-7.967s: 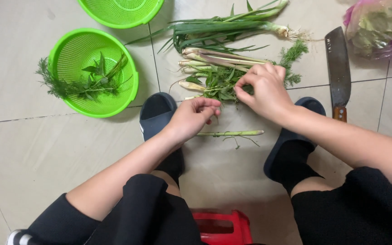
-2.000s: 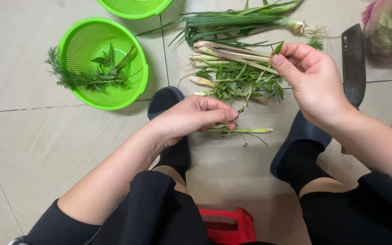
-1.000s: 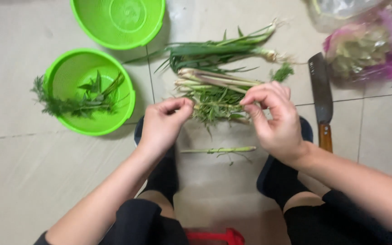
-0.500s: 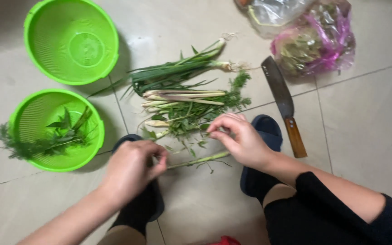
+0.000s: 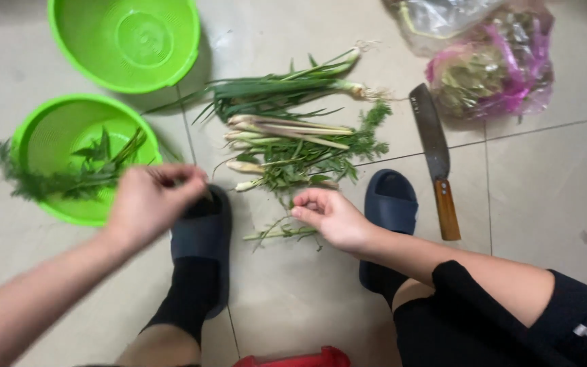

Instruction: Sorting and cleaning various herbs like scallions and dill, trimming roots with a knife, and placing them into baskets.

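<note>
Herbs (image 5: 293, 153) sit piled on the tile floor; right hand (image 5: 334, 219) hovers loosely curled beside them, holding nothing. Left hand (image 5: 149, 204), fingers pinched, blurry, near the green strainer (image 5: 42, 136), contents unclear.

Left hand (image 5: 149, 204) pinched, blurred; right hand (image 5: 331, 219) loosely curled, low.

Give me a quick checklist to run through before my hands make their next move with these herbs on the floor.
1. Left hand beside the green plastic colander holding sorted herbs: ok.
2. Left hand's contents: cannot tell, blurred.
3. Right hand clear of the wooden-handled cleaver: ok.
4. Loose green sprig touching the right hand: ok.
5. Second green plastic basin free of herbs: ok.
6. Pile of green herbs and pale stalks within reach: ok.
</note>
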